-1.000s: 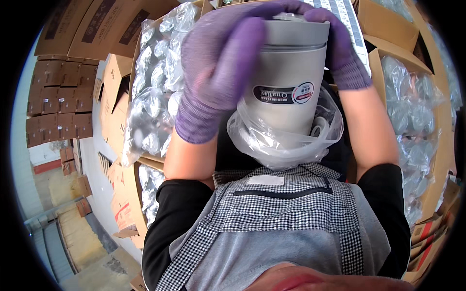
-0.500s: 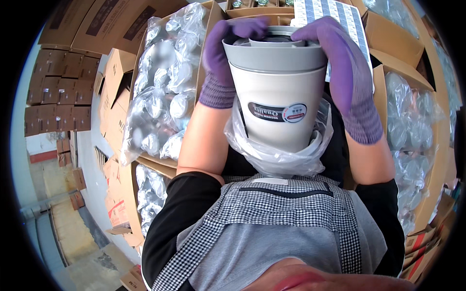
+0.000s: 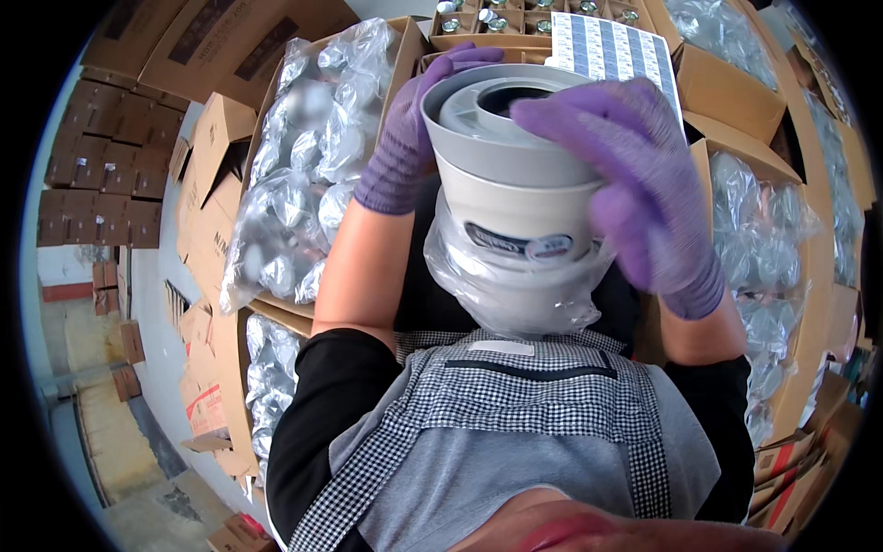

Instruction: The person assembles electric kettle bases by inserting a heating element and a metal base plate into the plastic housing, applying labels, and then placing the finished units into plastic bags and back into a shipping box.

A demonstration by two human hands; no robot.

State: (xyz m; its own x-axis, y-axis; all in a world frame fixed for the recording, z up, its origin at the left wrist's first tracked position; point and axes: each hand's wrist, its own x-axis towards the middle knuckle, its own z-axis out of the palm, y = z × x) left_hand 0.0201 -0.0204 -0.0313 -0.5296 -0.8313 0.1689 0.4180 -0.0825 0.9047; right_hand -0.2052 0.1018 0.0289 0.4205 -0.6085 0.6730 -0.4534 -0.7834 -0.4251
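Note:
A large white-and-grey round container (image 3: 515, 207) stands in front of my body with its grey ringed end up. A dark round opening shows in that end, and a label on its side reads upside down. A clear plastic bag (image 3: 515, 294) is bunched around the lower part. My left hand (image 3: 414, 120), in a purple knitted glove, curves around the far left of the grey rim and steadies it. Over the right side of the rim my gloved right hand (image 3: 635, 166) is slightly blurred, its fingers apart and reaching across near the opening; whether they touch it is unclear.
Cartons of silvery bagged pieces stand left (image 3: 313, 166) and right (image 3: 759, 230). A divided box of small glass-like items (image 3: 515, 23) is at the far side, beside a printed label sheet (image 3: 616, 69). Stacked brown cartons (image 3: 101, 166) line the left.
The container's top has tipped toward me, showing more of its ringed end. My right hand has lifted off the rim and moved nearer; my left hand has slid along the left rim.

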